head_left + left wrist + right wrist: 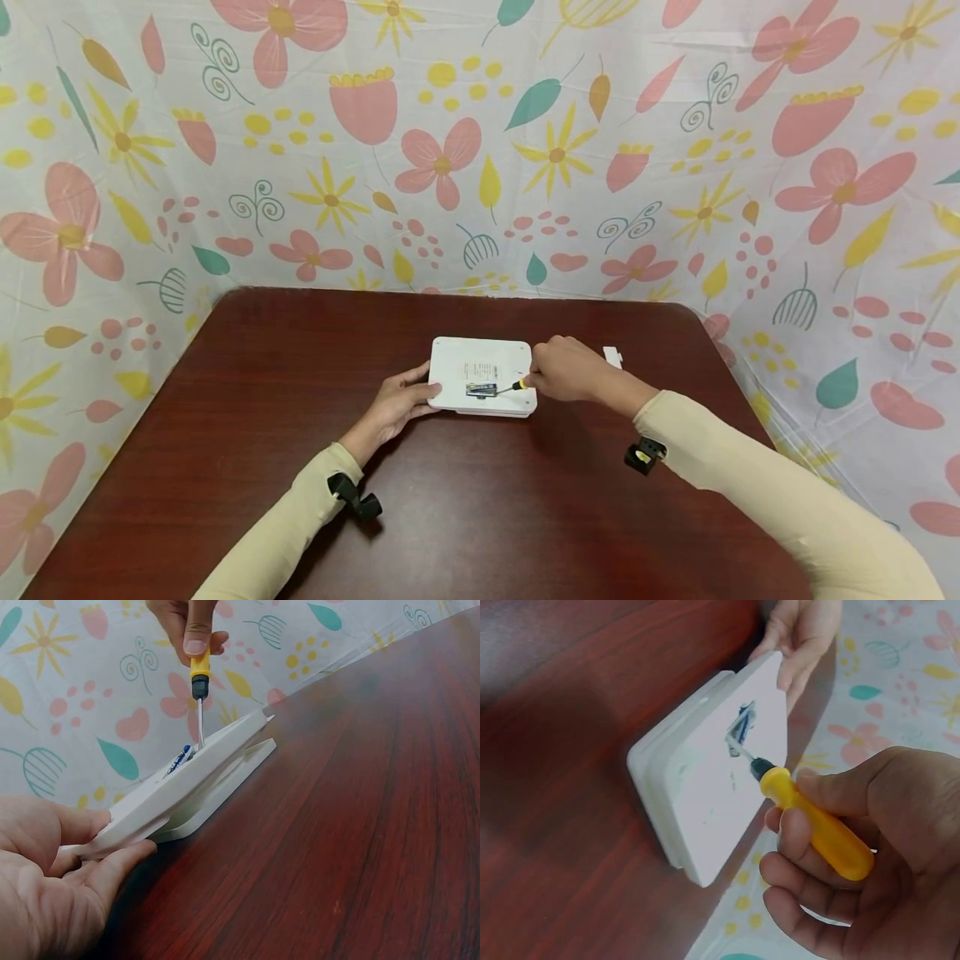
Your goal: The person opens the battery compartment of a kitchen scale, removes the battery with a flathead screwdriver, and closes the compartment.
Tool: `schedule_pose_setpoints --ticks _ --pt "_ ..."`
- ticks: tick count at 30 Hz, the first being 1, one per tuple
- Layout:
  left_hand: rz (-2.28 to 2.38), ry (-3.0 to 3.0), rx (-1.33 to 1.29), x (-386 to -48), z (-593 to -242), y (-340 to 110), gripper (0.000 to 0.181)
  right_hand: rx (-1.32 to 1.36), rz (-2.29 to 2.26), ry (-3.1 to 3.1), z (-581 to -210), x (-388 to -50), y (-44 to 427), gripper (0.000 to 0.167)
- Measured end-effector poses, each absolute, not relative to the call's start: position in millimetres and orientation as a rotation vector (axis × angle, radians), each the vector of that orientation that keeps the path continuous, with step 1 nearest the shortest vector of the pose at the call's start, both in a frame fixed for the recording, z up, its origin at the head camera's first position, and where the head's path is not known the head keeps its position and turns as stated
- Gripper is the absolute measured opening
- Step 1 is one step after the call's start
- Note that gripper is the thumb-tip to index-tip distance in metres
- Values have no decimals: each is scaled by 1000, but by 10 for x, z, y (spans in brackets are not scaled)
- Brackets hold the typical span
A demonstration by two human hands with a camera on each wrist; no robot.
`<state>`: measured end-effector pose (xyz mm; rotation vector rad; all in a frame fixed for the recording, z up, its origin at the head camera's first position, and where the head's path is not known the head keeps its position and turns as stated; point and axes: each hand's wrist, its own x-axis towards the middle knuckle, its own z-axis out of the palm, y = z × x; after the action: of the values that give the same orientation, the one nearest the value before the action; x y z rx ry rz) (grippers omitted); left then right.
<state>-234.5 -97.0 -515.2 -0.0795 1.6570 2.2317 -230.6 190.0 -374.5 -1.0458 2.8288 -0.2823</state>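
Note:
A flat white device (450, 367) lies tilted on the table, its labelled back facing up, with batteries (480, 389) in an uncovered compartment. The left hand (393, 406) grips its left edge, thumb on top and fingers underneath. In the right hand (566, 369) is a screwdriver (829, 832) with a yellow handle and black collar, held between thumb and fingers. Its metal tip reaches the battery compartment (741, 729); whether it touches a battery or the compartment's end, I cannot tell. The left wrist view shows the device (180, 784) edge-on, the blue battery (178, 760) showing above its face.
A small white cover (612, 357) lies on the dark red wooden table (465, 500), behind the right forearm. A flower-patterned cloth (480, 167) hangs behind the table and at both sides. Each wrist wears a small black camera.

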Motion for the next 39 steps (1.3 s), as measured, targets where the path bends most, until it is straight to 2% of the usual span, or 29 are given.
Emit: schedule_pose_setpoints --ticks 7,14,19,21,34,39 --pt "2204 1686 -66 -2353 -5171 -976 66 -1008 -167 2827 -3659 -2298 1709 50" --pt "2204 1704 -70 -2357 -5174 -984 66 -959 -303 2797 -3767 -2383 1830 55" --pt "2206 1700 -71 -2352 -5162 -975 66 -932 -425 2778 -3882 -2425 2052 25" --pt "2206 1697 -70 -2351 -5158 -975 65 -917 -473 2768 -3940 -2439 2133 18" --pt "2210 1691 -105 -2362 -5142 -973 65 -846 -679 2753 -4422 -2510 2462 25" --pt "2196 1694 -95 -2364 -5160 -981 65 -859 -745 2741 -4565 -2520 2518 22"
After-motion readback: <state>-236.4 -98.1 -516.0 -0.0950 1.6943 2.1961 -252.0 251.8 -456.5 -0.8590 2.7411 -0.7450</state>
